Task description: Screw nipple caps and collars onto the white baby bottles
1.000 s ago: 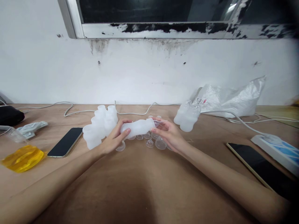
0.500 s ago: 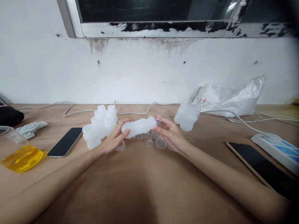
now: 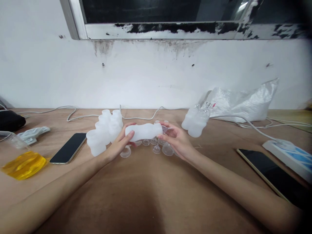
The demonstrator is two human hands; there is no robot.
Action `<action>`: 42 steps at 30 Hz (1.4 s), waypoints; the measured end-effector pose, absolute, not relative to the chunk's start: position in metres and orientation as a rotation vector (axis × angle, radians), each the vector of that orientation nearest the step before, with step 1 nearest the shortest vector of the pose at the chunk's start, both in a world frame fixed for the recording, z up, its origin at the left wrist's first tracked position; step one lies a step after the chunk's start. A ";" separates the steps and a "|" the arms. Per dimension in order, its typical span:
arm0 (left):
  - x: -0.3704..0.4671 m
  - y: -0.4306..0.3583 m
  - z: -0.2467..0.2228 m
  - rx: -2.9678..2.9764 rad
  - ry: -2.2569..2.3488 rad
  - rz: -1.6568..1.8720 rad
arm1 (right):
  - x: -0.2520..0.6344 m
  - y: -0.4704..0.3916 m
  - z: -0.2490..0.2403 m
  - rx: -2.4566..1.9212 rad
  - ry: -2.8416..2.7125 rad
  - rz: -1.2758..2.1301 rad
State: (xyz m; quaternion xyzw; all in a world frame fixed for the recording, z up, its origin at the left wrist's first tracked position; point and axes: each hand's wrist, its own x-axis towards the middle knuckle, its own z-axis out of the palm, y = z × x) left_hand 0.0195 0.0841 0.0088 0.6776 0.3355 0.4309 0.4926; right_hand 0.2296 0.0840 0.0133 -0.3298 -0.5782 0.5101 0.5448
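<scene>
A frosted white plastic bottle [image 3: 143, 131] lies sideways in the air above the table. My left hand [image 3: 123, 139] is wrapped round its base end, thumb on the near side. At the mouth end, my right hand [image 3: 175, 139] pinches a clear, soft-looking piece [image 3: 166, 128] against the opening; the fingers partly hide it. Below the bottle, several clear teat-shaped pieces [image 3: 156, 149] lie on the table, and a clear ring-like one [image 3: 125, 151] rests near my left wrist. A cluster of open white bottles [image 3: 107, 127] stands left of my left hand.
Several white bottles with clear tops [image 3: 195, 121] stand at the back right, beside a shiny plastic bag [image 3: 241, 103]. Phones lie left [image 3: 68, 148] and right [image 3: 265, 169], near a power strip [image 3: 287, 156]. A yellow liquid pouch [image 3: 24, 165] sits far left. A white cable [image 3: 143, 117] runs along the wall.
The bottle has shifted slightly left and turned more level. My left hand has moved a little left with it, while my right hand stays at the mouth end.
</scene>
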 end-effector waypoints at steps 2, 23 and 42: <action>0.019 0.084 0.009 1.677 0.830 1.032 | 0.229 0.084 0.013 -0.793 -1.363 1.205; 0.020 0.082 0.012 1.654 0.773 0.968 | 0.232 0.086 0.013 -0.812 -1.391 1.167; 0.017 0.081 -0.005 2.252 0.912 1.102 | 0.234 0.087 0.011 -0.861 -1.410 1.189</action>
